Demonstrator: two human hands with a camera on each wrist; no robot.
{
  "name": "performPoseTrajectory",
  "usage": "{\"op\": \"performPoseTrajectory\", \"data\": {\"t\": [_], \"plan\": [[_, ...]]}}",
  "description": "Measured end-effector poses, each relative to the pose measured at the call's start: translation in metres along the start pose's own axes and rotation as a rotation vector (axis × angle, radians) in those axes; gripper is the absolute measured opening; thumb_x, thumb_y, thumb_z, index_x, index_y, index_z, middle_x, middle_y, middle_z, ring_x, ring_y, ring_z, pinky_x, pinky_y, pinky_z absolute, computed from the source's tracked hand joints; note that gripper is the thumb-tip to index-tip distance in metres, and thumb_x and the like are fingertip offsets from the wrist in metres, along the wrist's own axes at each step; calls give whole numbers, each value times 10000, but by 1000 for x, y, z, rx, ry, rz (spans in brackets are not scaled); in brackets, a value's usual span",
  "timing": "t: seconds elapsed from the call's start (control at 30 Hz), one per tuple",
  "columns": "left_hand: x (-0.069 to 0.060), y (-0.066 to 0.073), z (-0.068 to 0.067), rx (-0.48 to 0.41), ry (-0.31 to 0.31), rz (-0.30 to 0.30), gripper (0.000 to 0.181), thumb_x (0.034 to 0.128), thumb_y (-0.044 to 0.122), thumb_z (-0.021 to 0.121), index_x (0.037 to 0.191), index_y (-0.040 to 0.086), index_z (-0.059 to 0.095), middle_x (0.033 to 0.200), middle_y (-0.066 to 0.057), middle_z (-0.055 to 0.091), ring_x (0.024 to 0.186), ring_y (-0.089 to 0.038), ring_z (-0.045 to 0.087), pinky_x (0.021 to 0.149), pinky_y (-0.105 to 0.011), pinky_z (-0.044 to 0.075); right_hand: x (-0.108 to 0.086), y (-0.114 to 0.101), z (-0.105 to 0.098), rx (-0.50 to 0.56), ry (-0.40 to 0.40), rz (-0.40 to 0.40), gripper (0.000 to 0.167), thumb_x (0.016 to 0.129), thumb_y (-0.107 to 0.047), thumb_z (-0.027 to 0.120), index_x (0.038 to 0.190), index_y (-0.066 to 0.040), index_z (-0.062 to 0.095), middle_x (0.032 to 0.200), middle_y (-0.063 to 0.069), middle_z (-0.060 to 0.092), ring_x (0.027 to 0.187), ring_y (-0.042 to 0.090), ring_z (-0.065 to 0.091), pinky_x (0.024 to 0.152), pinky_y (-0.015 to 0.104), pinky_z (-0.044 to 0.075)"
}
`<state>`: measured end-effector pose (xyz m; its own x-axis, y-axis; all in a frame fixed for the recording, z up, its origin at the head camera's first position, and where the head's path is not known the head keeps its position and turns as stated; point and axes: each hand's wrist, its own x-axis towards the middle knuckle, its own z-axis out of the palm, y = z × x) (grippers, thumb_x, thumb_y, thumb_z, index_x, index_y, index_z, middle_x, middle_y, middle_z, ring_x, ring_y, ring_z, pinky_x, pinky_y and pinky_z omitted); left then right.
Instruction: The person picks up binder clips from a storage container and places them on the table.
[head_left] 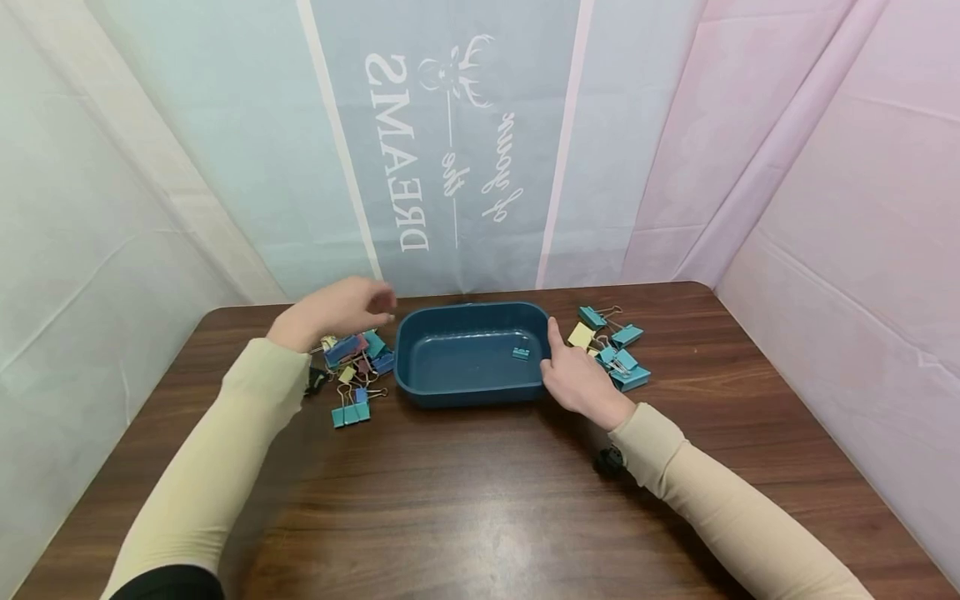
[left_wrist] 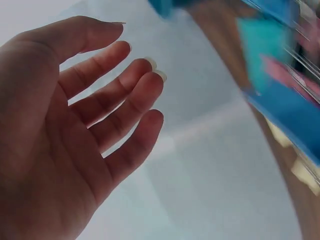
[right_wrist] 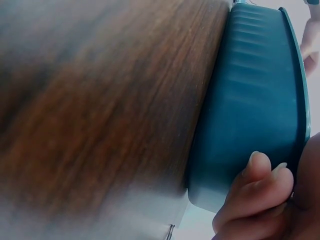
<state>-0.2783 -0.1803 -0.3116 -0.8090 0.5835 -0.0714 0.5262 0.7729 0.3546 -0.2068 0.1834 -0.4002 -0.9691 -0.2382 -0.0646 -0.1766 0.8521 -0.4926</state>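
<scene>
My left hand [head_left: 341, 310] is raised above the left pile of binder clips [head_left: 363, 367], close to the bin's left end. Its fingers are loosely bent, and the left wrist view shows nothing in the palm [left_wrist: 55, 145]. At the right end of a dark teal plastic bin [head_left: 468, 398], my right hand [head_left: 577, 375] holds the rim, index finger stretched along the edge. Curled fingers [right_wrist: 260, 195] lie against the bin's outer wall [right_wrist: 250, 110] in the right wrist view. A small teal binder clip [head_left: 521, 353] lies inside the bin, toward the right.
Another pile of binder clips [head_left: 630, 377], teal and yellow, lies right of the bin beside my right hand. The brown wooden table [head_left: 450, 500] ends at the back against a hanging cloth [head_left: 465, 167] with printed lettering.
</scene>
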Motion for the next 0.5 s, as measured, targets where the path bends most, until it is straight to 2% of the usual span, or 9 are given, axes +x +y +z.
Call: {"op": "performPoseTrajectory", "data": {"t": [0.13, 0.23, 0.37, 0.5], "plan": [[28, 31, -2, -18, 3, 75, 154, 972, 142, 611, 1099, 75, 668, 1035, -60, 672, 942, -223, 622, 861, -438, 504, 0, 0, 0, 3, -3, 7, 712, 1040, -203, 395, 1583, -20, -28, 515, 58, 500, 363, 184, 392, 387, 298, 299], [53, 50, 3, -18, 12, 133, 137, 973, 133, 594, 1074, 92, 677, 978, -32, 664, 887, -197, 600, 825, -384, 499, -1, 2, -1, 0, 4, 5, 715, 1040, -203, 398, 1582, -17, -30, 517, 59, 501, 365, 190, 399, 389, 302, 303], [82, 67, 21, -30, 21, 202, 120, 977, 141, 589, 1048, 122, 684, 921, 0, 646, 834, -182, 569, 788, -346, 482, -1, 3, -1, 5, 19, -16, 706, 1040, -189, 396, 1579, -3, -19, 509, 54, 491, 361, 182, 379, 386, 300, 289], [101, 79, 44, -74, -6, 221, 122, 987, 165, 590, 1047, 134, 691, 924, 25, 641, 833, -162, 573, 775, -308, 493, -1, 2, 0, 18, 14, -17, 702, 1038, -192, 400, 1579, 6, -1, 514, 52, 497, 366, 185, 404, 386, 299, 306]]}}
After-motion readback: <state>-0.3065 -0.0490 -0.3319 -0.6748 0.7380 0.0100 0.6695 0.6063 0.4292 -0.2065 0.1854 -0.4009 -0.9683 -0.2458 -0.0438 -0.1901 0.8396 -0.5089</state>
